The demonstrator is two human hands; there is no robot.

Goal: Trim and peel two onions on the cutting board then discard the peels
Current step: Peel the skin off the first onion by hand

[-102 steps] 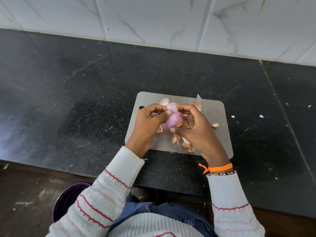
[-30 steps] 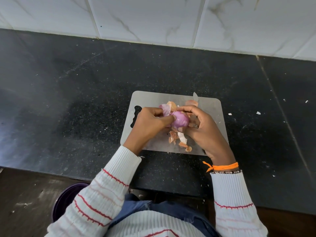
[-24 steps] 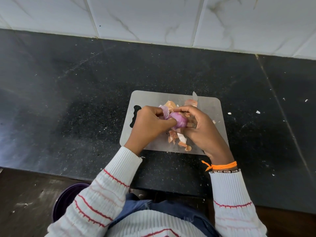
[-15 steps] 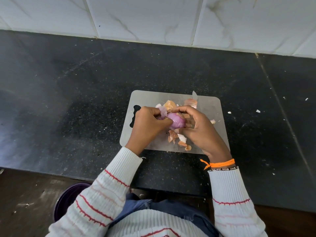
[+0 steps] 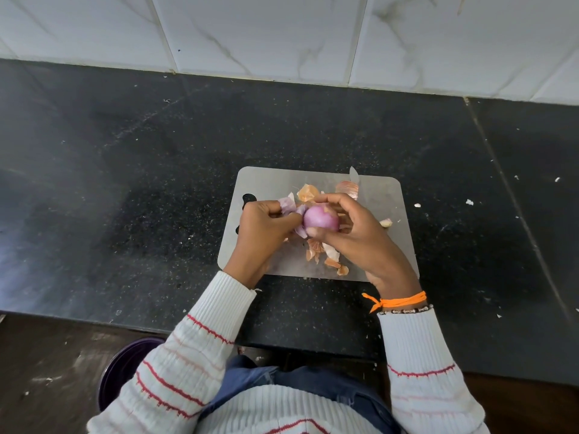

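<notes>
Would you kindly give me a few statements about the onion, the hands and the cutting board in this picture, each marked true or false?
1. The right hand holds the onion above the cutting board. True.
2. The left hand lies flat on the countertop. False: it pinches a purple peel beside the onion.
3. Loose peels lie on the cutting board. True.
4. The cutting board is dark green. False: it is light grey.
5. An orange band circles the left wrist. False: the right wrist.

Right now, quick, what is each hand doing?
Left hand: pinching a strip of purple peel coming off the onion.
Right hand: fingers curled round the onion, holding it above the cutting board.
</notes>
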